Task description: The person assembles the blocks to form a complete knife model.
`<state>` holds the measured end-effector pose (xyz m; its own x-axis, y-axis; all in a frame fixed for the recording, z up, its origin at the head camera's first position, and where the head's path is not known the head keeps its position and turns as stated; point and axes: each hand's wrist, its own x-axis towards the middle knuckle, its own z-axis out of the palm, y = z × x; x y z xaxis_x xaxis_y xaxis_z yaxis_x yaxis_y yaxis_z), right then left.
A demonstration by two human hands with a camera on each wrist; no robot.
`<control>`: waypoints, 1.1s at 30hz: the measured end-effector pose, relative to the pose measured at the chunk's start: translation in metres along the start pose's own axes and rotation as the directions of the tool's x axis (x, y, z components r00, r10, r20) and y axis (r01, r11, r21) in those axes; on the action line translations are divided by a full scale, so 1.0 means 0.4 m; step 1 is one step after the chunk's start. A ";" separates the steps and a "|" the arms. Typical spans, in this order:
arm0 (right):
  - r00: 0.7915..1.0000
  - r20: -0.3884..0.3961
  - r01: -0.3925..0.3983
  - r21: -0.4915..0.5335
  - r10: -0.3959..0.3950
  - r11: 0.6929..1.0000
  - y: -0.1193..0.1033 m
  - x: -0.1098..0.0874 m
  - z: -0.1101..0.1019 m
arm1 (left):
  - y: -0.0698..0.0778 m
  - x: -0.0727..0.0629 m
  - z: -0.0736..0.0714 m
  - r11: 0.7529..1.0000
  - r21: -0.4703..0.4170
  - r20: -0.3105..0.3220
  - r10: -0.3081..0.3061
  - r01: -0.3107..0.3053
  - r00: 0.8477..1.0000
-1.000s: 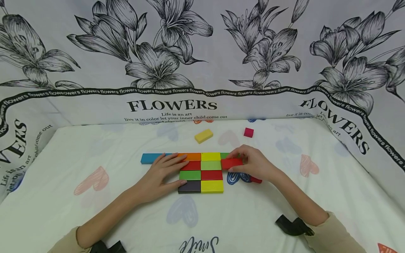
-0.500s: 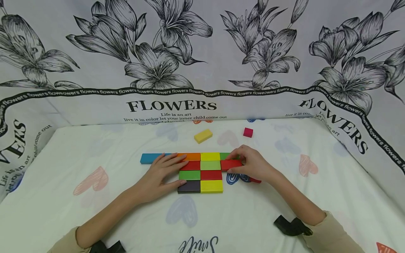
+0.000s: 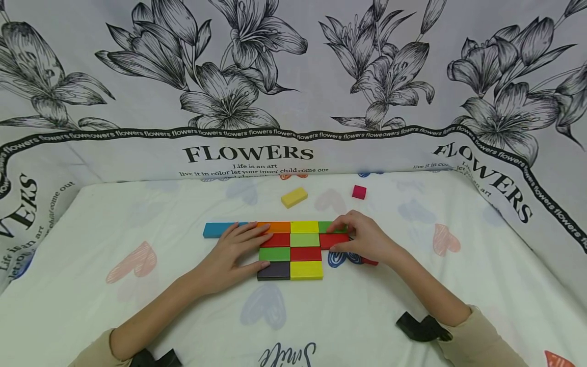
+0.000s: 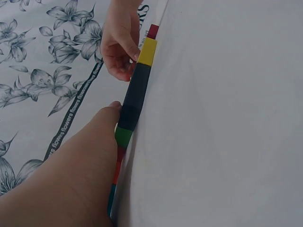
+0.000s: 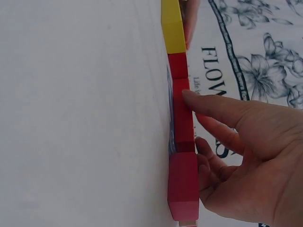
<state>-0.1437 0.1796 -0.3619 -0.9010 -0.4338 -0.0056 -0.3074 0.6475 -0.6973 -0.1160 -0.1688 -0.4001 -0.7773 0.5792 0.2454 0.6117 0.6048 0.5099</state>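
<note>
Flat coloured blocks lie edge to edge in the middle of the head view. My left hand [image 3: 231, 255] rests over the left part, fingers laid across the orange block [image 3: 277, 227] and the red block left of centre [image 3: 278, 240]. Its thumb touches the dark block [image 3: 274, 271]. At the right side my right hand [image 3: 369, 237] pinches a red block [image 3: 332, 240], which lies against the light green block [image 3: 304, 240] and below a partly covered green block [image 3: 325, 227]. In the right wrist view the thumb [image 5: 213, 104] presses on that red block's near side.
Behind the blocks lie a loose yellow block [image 3: 294, 197] and a small red cube [image 3: 359, 192]. Another red block [image 3: 369, 261] is partly hidden under the right wrist. A blue block [image 3: 222, 230] extends the back row leftward. A flower-printed cloth [image 3: 257, 153] hangs behind.
The red block in my right hand has lowered slightly and now lies flatter beside the light green block. My left hand has stayed in place.
</note>
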 end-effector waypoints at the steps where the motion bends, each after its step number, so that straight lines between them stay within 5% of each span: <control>1: 1.000 0.001 0.001 0.003 -0.001 1.000 0.001 0.000 0.000 | 0.000 0.000 0.000 1.000 -0.001 0.000 0.000 0.000 1.000; 33: 1.000 -0.005 -0.006 0.004 0.006 1.000 0.005 -0.001 0.002 | -0.001 -0.004 0.007 1.000 -0.009 0.005 0.010 -0.010 1.000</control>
<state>-0.1438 0.1806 -0.3639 -0.9041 -0.4272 -0.0063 -0.3011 0.6475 -0.7001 -0.1146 -0.1683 -0.4029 -0.7701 0.5883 0.2466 0.6184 0.5938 0.5148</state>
